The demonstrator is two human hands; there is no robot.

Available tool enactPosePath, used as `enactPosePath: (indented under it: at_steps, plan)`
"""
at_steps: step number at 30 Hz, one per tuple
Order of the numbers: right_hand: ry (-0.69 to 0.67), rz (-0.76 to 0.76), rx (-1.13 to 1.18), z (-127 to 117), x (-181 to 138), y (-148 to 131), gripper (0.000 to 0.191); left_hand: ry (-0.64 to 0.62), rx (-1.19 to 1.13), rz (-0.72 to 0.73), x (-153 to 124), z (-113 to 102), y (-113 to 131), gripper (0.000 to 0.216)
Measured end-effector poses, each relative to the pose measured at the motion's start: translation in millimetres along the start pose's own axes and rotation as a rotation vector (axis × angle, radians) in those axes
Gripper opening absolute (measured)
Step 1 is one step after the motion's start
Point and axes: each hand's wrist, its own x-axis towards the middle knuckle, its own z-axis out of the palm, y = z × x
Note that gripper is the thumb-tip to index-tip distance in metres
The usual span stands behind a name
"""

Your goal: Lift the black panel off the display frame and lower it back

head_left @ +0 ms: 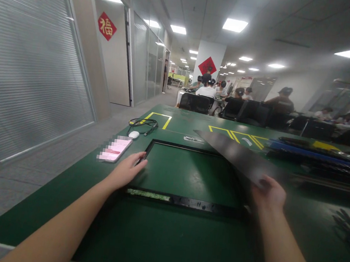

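Observation:
A black rectangular frame (pixel 169 198) lies flat on the green table (pixel 155 239) in front of me. My left hand (pixel 127 170) rests on the frame's left edge, fingers curled around the thin bar near its far corner. My right hand (pixel 269 191) grips the near end of a dark flat panel (pixel 236 153), which is lifted and tilted over the frame's right side, reaching away to the upper left.
A phone (pixel 115 149), a white mouse (pixel 134 134) and a coiled black cable (pixel 144 124) lie at the left. Stacked dark panels and frames (pixel 318 159) fill the right side. Yellow tape marks (pixel 160 118) cross the far table. Seated people (pixel 208 90) work beyond.

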Motion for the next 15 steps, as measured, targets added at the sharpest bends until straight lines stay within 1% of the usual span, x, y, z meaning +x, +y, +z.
enactPosePath:
  at_steps: [1,4,5,7,9,11,13,15]
  plan:
    - [0.024,0.034,0.01,4,-5,-1,0.018,0.025,-0.12,-0.06,0,0,3,0.049]
    - [-0.058,0.128,0.006,12,-15,-2,0.022,0.055,-0.519,-0.231,0,-4,12,0.046]
    - [-0.094,0.15,0.003,12,-16,-3,0.023,0.054,-0.636,-0.278,-1,-6,16,0.046]
    - [-0.158,0.189,-0.008,10,-16,-3,0.025,0.01,-0.824,-0.34,-2,-11,23,0.047]
    - [-0.222,0.222,-0.024,7,-15,-1,0.026,-0.053,-0.974,-0.366,-5,-16,31,0.048]
    - [-0.263,0.264,-0.042,7,-16,1,0.024,-0.073,-1.086,-0.371,-6,-21,37,0.04]
    - [-0.26,0.317,-0.061,10,-20,3,0.023,-0.035,-1.153,-0.366,-8,-26,41,0.027]
    - [-0.233,0.367,-0.079,15,-27,5,0.023,0.028,-1.181,-0.36,-8,-29,44,0.022]
